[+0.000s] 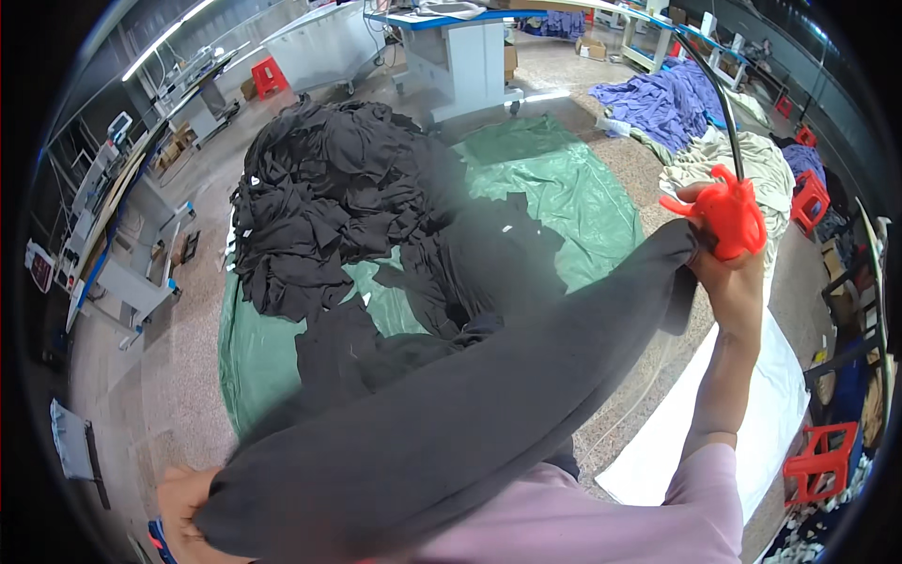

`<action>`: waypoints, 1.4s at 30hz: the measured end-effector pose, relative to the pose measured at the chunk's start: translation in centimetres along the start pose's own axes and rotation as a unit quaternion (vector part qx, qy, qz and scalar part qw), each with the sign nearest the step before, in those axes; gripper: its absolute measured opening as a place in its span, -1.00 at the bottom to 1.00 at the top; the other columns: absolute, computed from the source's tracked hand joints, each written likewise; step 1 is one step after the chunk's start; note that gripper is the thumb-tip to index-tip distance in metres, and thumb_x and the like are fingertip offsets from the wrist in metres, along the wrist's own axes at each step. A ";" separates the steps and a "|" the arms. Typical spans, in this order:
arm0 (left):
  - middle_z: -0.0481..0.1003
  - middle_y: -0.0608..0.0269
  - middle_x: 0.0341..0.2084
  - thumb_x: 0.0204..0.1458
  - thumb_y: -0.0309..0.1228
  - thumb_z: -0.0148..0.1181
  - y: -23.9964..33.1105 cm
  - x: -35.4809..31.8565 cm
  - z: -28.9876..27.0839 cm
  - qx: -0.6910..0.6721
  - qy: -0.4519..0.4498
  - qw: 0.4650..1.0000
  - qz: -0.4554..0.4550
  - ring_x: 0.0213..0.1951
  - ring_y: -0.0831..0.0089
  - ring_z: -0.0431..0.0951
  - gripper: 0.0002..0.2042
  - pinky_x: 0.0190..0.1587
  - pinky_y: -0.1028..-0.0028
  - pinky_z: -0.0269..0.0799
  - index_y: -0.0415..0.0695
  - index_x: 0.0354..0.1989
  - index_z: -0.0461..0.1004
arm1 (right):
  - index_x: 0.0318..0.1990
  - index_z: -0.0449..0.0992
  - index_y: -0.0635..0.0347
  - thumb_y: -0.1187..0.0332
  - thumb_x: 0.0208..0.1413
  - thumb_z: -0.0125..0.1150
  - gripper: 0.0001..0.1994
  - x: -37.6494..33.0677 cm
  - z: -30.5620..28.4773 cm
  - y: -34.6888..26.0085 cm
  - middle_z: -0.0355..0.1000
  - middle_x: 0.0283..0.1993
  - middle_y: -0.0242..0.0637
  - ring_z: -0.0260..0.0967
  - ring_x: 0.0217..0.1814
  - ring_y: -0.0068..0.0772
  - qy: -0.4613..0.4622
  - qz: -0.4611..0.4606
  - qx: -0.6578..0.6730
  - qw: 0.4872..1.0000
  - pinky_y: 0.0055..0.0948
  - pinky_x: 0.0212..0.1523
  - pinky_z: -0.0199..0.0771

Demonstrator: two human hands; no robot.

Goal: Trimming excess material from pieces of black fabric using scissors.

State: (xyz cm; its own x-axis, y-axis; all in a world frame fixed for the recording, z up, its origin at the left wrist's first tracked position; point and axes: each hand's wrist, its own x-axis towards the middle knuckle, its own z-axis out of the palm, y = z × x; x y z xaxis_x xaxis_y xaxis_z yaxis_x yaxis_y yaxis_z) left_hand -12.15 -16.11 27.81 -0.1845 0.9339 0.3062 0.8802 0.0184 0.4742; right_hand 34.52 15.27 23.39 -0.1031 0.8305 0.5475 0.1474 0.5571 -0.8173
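Note:
A long piece of dark grey fabric (451,395), perhaps a garment, stretches slantwise between my two hands. At the lower left my left hand (183,512) is closed on one end of it. Raised at the right, my right hand (723,282) grips the other end. In that same hand is a red plastic tool (733,216), gun-shaped, joined to a black hose (719,89) that rises from it. The exact kind of tool cannot be made out. Beyond the fabric lies a big heap of dark garments (338,179), partly blurred on its right side.
Under the heap spreads a green plastic sheet (592,202). White sheeting (648,451) lies on the floor at my right. Purple cloth (662,99) and pale green cloth (709,160) are piled at the far right. Work tables (470,66) stand ahead; a red stool (822,461) is at right.

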 end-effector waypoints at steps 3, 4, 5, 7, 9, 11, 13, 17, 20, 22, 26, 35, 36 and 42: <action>0.53 0.12 -0.26 -0.28 -0.27 0.41 2.0 3.3 2.0 -0.408 -0.154 0.879 -0.195 -0.26 0.28 0.49 -0.53 -0.06 0.30 0.38 -0.29 -0.22 0.42 | 0.16 0.43 0.16 0.73 -0.18 0.34 -0.36 1.4 1.3 -0.3 0.48 0.01 -0.33 0.46 0.05 -0.45 -0.088 -0.021 -0.094 0.991 -0.48 0.01 0.49; 0.60 0.12 -0.44 -0.10 -0.39 0.36 4.2 5.7 4.4 -0.435 -0.116 0.844 -0.291 -0.37 0.42 0.57 -0.62 -0.23 0.45 0.44 -0.39 -0.13 0.54 | 0.12 0.45 0.17 0.69 -0.14 0.35 -0.43 1.7 2.5 0.3 0.50 -0.05 -0.34 0.46 -0.03 -0.49 -0.128 -0.027 -0.154 0.979 -0.47 -0.02 0.49; 0.60 0.11 -0.45 -0.08 -0.40 0.35 2.5 6.4 5.7 -0.356 -0.161 0.867 -0.310 -0.36 0.44 0.57 -0.65 -0.21 0.46 0.46 -0.38 -0.15 0.54 | 0.07 0.46 0.17 0.64 -0.14 0.39 -0.48 1.8 4.1 2.5 0.51 -0.11 -0.34 0.45 -0.06 -0.48 -0.147 0.052 -0.111 0.982 -0.44 -0.04 0.47; 0.59 0.03 -0.33 -0.06 -0.39 0.36 -3.0 7.8 10.1 -0.179 -0.223 0.912 -0.295 -0.25 0.36 0.58 -0.65 -0.11 0.38 0.46 -0.33 -0.12 0.53 | 0.07 0.42 0.19 0.44 -0.09 0.44 -0.49 1.1 7.1 7.0 0.51 -0.18 -0.08 0.49 -0.12 -0.10 -0.207 0.084 -0.174 0.959 -0.32 -0.07 0.43; 0.50 -0.06 -0.09 -0.06 -0.35 0.38 -6.8 7.5 15.9 0.123 -0.127 0.966 -0.187 -0.05 0.18 0.52 -0.58 0.06 0.21 0.37 -0.26 -0.03 0.48 | 0.07 0.37 0.20 0.33 -0.01 0.39 -0.52 -0.5 10.1 11.4 0.48 -0.27 0.10 0.45 -0.18 0.19 -0.247 0.069 -0.191 0.948 -0.12 -0.19 0.41; 0.31 -0.08 0.16 -0.07 -0.34 0.37 -6.0 7.5 20.7 0.334 0.033 0.941 -0.045 0.19 -0.02 0.30 -0.53 0.24 0.08 0.16 -0.19 0.04 0.42 | 0.08 0.34 0.19 0.30 0.06 0.32 -0.55 -2.6 11.4 15.0 0.48 -0.32 0.15 0.43 -0.21 0.29 -0.247 0.035 -0.225 0.942 0.03 -0.26 0.37; 0.44 -0.05 0.05 0.02 -0.46 0.26 -2.8 7.3 24.4 0.059 0.075 0.995 -0.013 0.08 -0.03 0.42 -0.72 0.17 0.18 0.30 -0.22 -0.07 0.50 | 0.10 0.33 0.18 0.29 0.10 0.28 -0.57 -4.4 12.1 14.8 0.48 -0.28 0.16 0.43 -0.19 0.28 -0.258 0.059 -0.214 0.940 0.02 -0.23 0.38; 0.34 -0.06 0.17 0.01 -0.29 0.27 3.0 5.2 31.5 0.044 0.022 0.998 0.029 0.17 -0.02 0.34 -0.50 0.20 0.01 0.21 -0.25 0.13 0.41 | 0.27 0.34 -0.06 0.16 0.07 0.34 -0.42 -6.7 10.7 11.1 0.35 -0.18 0.00 0.42 -0.15 0.13 -0.337 0.099 -0.252 0.902 -0.09 -0.21 0.43; 0.30 -0.10 0.20 -0.04 -0.24 0.31 2.7 3.1 35.3 0.071 -0.016 0.997 0.041 0.09 0.02 0.35 -0.43 0.06 0.14 0.26 -0.18 0.18 0.38 | 0.22 0.38 -0.03 0.14 0.05 0.36 -0.44 -8.5 9.3 9.9 0.35 -0.16 -0.03 0.46 -0.26 0.11 -0.353 0.074 -0.280 0.890 -0.12 -0.26 0.47; 0.27 -0.16 0.22 -0.05 -0.24 0.31 3.0 3.3 35.0 0.082 -0.014 0.995 0.062 0.04 0.04 0.35 -0.41 -0.01 0.20 0.29 -0.15 0.20 0.37 | 0.18 0.42 -0.06 0.13 0.02 0.38 -0.46 -8.3 8.4 8.4 0.40 -0.12 -0.10 0.45 -0.14 0.09 -0.415 0.139 -0.280 0.854 -0.13 -0.15 0.47; 0.22 -0.21 0.26 -0.04 -0.17 0.26 2.6 5.4 33.9 0.029 -0.120 0.992 0.011 -0.07 0.06 0.36 -0.36 -0.07 0.18 0.31 -0.26 0.22 0.34 | -0.23 0.45 0.19 0.03 0.04 0.33 -0.60 -7.4 9.4 7.1 0.47 -0.36 -0.15 0.50 -0.39 0.02 -0.463 0.045 -0.334 0.820 -0.16 -0.41 0.48; 0.31 -0.03 0.21 0.02 -0.07 0.16 3.0 4.0 35.8 0.122 -0.198 0.972 0.022 0.01 0.18 0.36 -0.33 -0.12 0.25 0.25 -0.31 0.22 0.31 | -0.36 0.42 0.20 0.09 0.01 0.31 -0.66 -4.5 13.7 6.8 0.45 -0.57 -0.17 0.49 -0.51 -0.04 -0.566 -0.047 -0.419 0.709 -0.14 -0.54 0.42; 0.35 0.06 0.18 0.03 -0.08 0.17 3.0 3.9 35.8 0.130 -0.207 0.970 0.022 -0.01 0.19 0.35 -0.35 -0.15 0.26 0.24 -0.30 0.20 0.32 | -0.36 0.43 0.22 0.05 0.02 0.31 -0.62 -4.3 14.0 6.7 0.44 -0.61 -0.16 0.49 -0.53 -0.03 -0.571 -0.051 -0.421 0.703 -0.13 -0.55 0.41; 0.35 0.08 0.17 0.02 -0.13 0.18 2.5 3.7 35.6 0.109 -0.191 0.974 0.048 0.02 0.24 0.36 -0.40 -0.14 0.26 0.25 -0.17 0.23 0.35 | -0.42 0.55 0.27 0.08 0.06 0.29 -0.65 -2.1 14.7 5.6 0.46 -0.63 -0.12 0.53 -0.51 -0.03 -0.601 -0.050 -0.407 0.686 -0.14 -0.51 0.47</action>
State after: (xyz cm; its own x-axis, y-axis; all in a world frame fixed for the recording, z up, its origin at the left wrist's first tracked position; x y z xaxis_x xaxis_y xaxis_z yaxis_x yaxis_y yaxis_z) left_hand 4.90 0.11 0.72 0.0431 0.9990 -0.0092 0.9652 -0.0392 0.2584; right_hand 21.10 16.57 15.00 -0.8175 0.4572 -0.3502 0.5303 0.8348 -0.1481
